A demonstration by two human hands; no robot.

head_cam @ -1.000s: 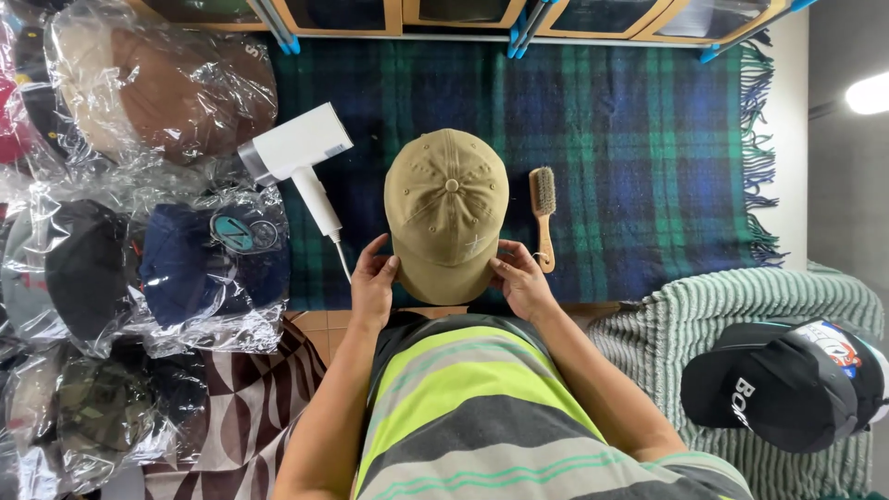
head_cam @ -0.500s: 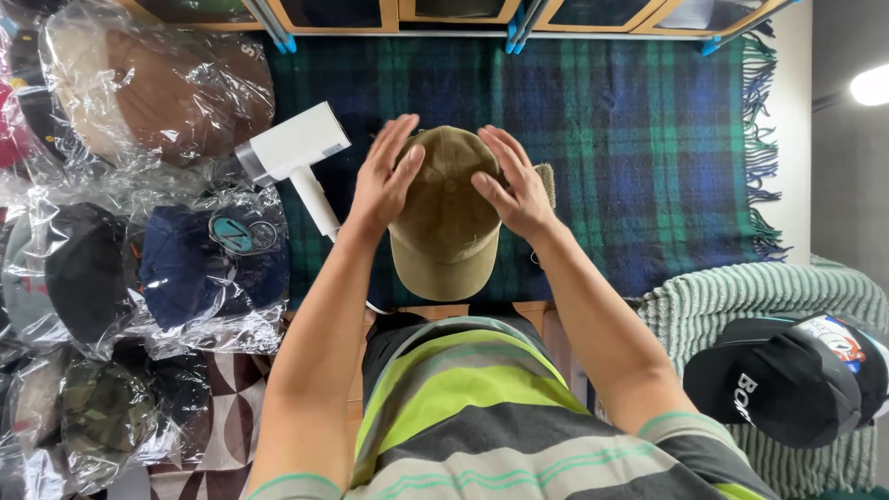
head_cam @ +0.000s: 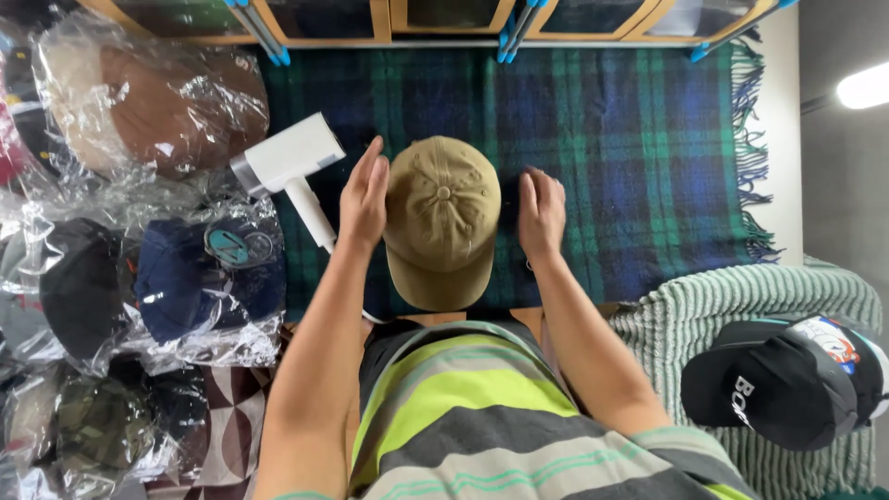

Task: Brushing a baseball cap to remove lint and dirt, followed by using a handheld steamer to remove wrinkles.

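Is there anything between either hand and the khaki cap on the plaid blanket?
Nothing visible. The left hand lies flat against the khaki cap on its left side; the right hand rests on the plaid blanket just right of it.

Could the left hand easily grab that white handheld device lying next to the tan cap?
Probably yes. The left hand rests beside the tan cap, and the white handheld device lies just to its outer side on the plaid blanket, with nothing between them.

Home cap-care and packing station.
Bagged caps stacked at frame left; plaid blanket as work surface; wooden shelving along top edge.
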